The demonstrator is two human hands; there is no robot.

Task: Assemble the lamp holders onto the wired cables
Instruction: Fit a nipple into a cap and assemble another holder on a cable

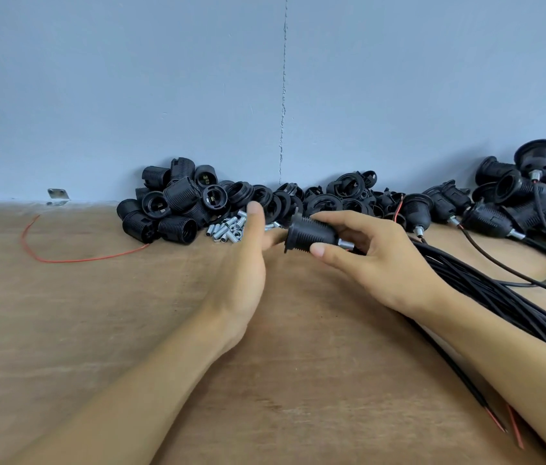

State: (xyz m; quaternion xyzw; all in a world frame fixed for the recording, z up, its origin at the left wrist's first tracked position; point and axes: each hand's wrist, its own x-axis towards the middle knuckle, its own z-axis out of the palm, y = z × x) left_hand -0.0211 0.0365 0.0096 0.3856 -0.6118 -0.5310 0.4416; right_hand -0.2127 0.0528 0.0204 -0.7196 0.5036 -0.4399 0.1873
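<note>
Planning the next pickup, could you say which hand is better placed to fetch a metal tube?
The left hand: open, beside the metal tubes; the right hand grips the lamp holder.

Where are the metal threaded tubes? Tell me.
Head view, left of centre: the metal threaded tubes lie between the lamp-holder pile and the left hand.
</note>
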